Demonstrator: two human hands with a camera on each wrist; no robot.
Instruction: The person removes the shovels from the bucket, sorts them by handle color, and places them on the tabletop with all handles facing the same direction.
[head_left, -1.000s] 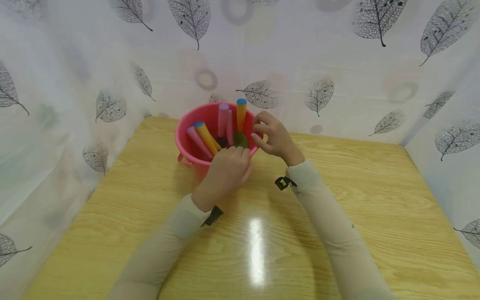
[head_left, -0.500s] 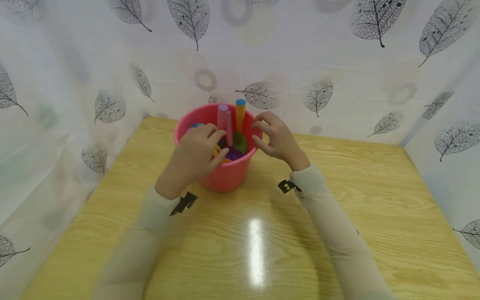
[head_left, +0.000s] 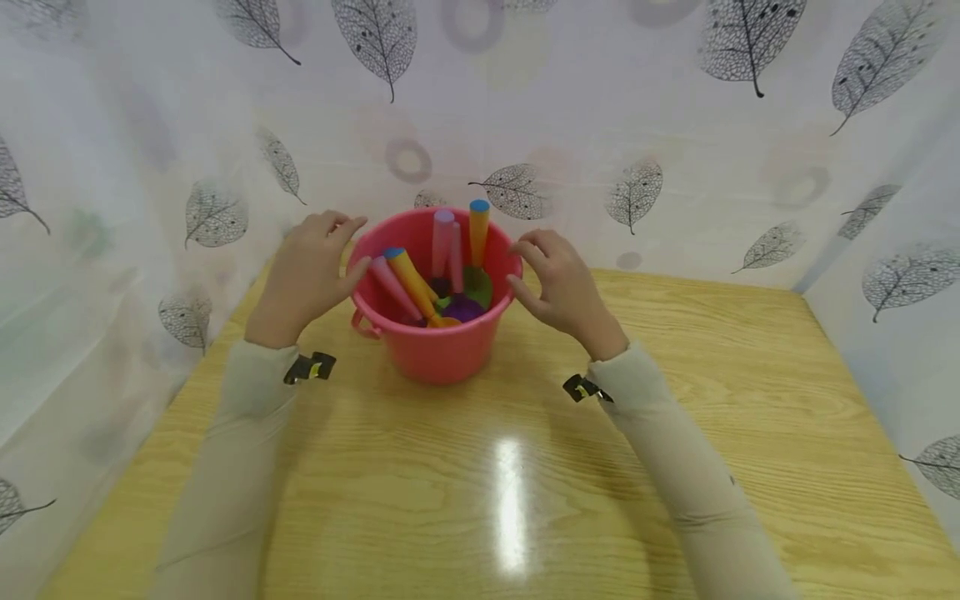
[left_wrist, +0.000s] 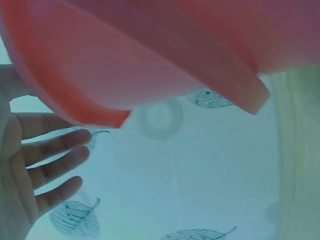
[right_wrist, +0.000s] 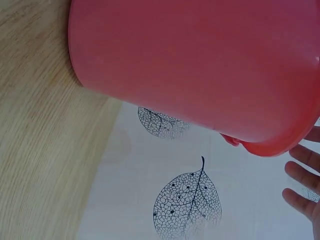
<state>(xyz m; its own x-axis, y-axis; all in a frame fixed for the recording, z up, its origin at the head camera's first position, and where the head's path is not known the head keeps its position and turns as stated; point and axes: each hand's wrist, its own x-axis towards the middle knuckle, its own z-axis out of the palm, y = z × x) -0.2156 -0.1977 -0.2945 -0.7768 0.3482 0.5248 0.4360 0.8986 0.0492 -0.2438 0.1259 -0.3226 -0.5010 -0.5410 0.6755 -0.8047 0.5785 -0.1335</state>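
Observation:
A pink bucket [head_left: 442, 354] stands upright on the wooden table. Long handles rise from it: an orange handle with a blue end [head_left: 478, 237], a second slanted orange handle [head_left: 411, 279] and several pink ones, such as this pink handle [head_left: 442, 242]. Low inside sit a purple piece [head_left: 463, 308] and a green piece [head_left: 477, 286]. At the bucket's left rim is my left hand [head_left: 303, 271], fingers extended and spread, thumb tip by the rim. My right hand [head_left: 558, 287] is at the opposite rim with relaxed fingers; the right wrist view shows its fingertips [right_wrist: 295, 170] beside the rim.
The bucket's handle [left_wrist: 200, 65] hangs along its side in the left wrist view. Behind the table [head_left: 675, 400] hangs a white leaf-patterned curtain [head_left: 585, 108], which also encloses the left and right sides. Dark wrist straps [head_left: 310, 367] are on both sleeves.
My left hand has left the front of the bucket, swept over it to the left and reached the left rim. The right hand stays by the right rim, shifting only slightly.

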